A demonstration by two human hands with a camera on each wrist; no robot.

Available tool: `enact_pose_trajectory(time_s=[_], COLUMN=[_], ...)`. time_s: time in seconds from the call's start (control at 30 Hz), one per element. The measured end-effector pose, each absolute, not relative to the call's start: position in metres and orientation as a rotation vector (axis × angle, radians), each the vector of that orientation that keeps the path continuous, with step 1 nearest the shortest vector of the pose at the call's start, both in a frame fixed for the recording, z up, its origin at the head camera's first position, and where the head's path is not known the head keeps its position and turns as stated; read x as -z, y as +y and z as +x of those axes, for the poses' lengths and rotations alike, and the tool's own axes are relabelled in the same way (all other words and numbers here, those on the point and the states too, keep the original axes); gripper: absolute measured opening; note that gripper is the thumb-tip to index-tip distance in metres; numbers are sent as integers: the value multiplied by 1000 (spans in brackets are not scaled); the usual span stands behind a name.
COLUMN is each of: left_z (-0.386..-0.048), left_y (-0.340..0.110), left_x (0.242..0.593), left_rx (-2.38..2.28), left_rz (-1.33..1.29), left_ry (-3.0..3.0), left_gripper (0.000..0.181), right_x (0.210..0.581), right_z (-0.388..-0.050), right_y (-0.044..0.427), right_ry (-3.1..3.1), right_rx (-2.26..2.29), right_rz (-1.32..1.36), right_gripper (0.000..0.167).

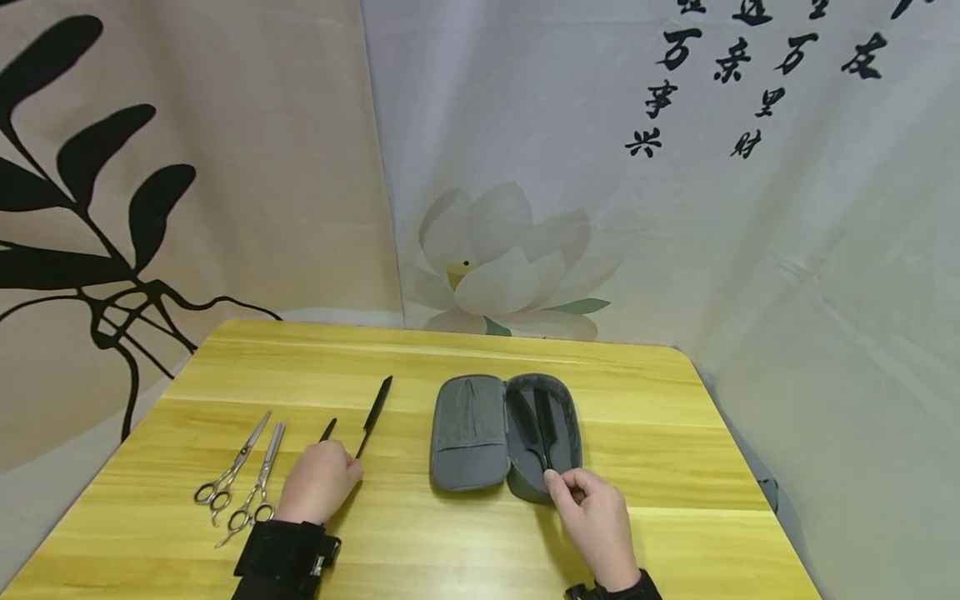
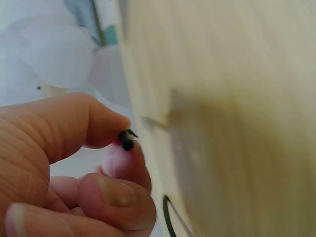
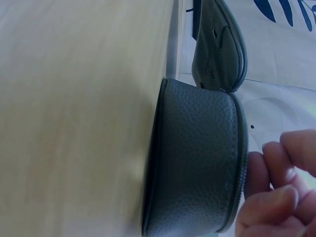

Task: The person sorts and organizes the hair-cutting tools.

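Observation:
My left hand (image 1: 318,483) pinches the thin tail of a black tail comb (image 1: 377,406), whose wider part points away over the table. Between thumb and forefinger the dark tail end (image 2: 127,140) shows in the left wrist view. Just beyond the knuckles a second slim black piece (image 1: 327,429) sticks out, the rest of it covered by the hand. An unzipped grey case (image 1: 471,467) lies spread flat, with two black combs (image 1: 544,414) in its right half. At their lower ends my right hand (image 1: 596,517) pinches a comb handle; the case wall (image 3: 197,158) hides those fingertips in the right wrist view.
Left of my left hand lie silver scissors (image 1: 238,458) and a second silver pair with a broader blade (image 1: 270,458). The yellow wooden table (image 1: 675,467) ends at a printed cloth backdrop (image 1: 525,167) behind it.

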State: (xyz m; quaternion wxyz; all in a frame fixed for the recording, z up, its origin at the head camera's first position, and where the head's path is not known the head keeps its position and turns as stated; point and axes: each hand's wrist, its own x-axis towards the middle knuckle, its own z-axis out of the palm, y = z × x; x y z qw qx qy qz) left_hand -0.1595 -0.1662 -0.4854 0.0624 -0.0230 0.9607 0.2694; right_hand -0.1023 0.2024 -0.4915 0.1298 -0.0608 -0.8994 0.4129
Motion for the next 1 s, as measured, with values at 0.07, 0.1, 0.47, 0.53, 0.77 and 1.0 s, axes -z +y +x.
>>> enact_pose_trajectory(time_s=[0.07, 0.1, 0.47, 0.53, 0.77, 1.0], left_z=[-160, -161, -163, -165, -167, -156], left_y=[-166, -165, -164, -165, -163, -133], left_x=[482, 481, 473, 475, 475, 477], left_rx=[-889, -929, -1475, -1592, -1938, -2200], left_rz=[-43, -25, -12, -60, -109, 80], left_ry=[2886, 2885, 2588, 2528, 2312, 1933], left_gripper=[48, 44, 30, 35, 36, 21], right_x=[492, 492, 495, 495, 497, 500], right_z=[-102, -102, -104, -104, -104, -100], right_y=[202, 202, 201, 201, 202, 202], right_ry=[-2592, -2579, -2458, -2445, -2397, -2324], right_rx=[-1204, -1207, -1234, -1222, -1181, -1220], right_rz=[-158, -146, -22, -4, 56, 159], right_gripper=[32, 33, 33, 33, 31, 31])
